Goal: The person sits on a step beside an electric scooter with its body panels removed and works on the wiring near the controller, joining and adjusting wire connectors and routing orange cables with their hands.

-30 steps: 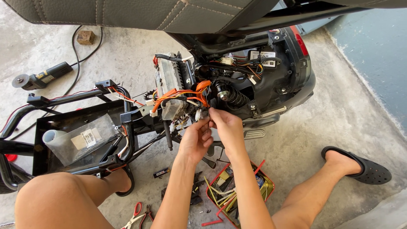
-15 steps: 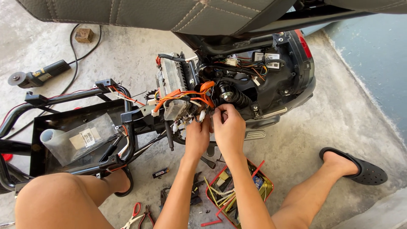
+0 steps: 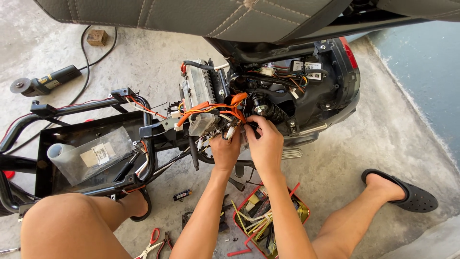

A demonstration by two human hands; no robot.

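I squat in front of an opened electric scooter (image 3: 306,96) with its grey seat (image 3: 215,17) raised. My left hand (image 3: 225,151) and my right hand (image 3: 263,144) are side by side at its middle. Both pinch small wire connectors below the orange wire bundle (image 3: 215,108). A silver finned controller box (image 3: 196,88) stands just left of my fingers. A black shock spring (image 3: 268,110) sits just above my right hand. My fingertips are partly hidden among the wires.
A red tray of tools and parts (image 3: 268,220) lies under my forearms. Red-handled pliers (image 3: 151,242) lie on the concrete. A black frame (image 3: 72,139) holds a clear plastic bag (image 3: 91,156). An angle grinder (image 3: 40,84) and cable lie at far left. My sandalled foot (image 3: 407,194) rests at right.
Both hands have crept up and closer to the wiring, and their fingers have come together on the connectors. My view has shifted slightly.
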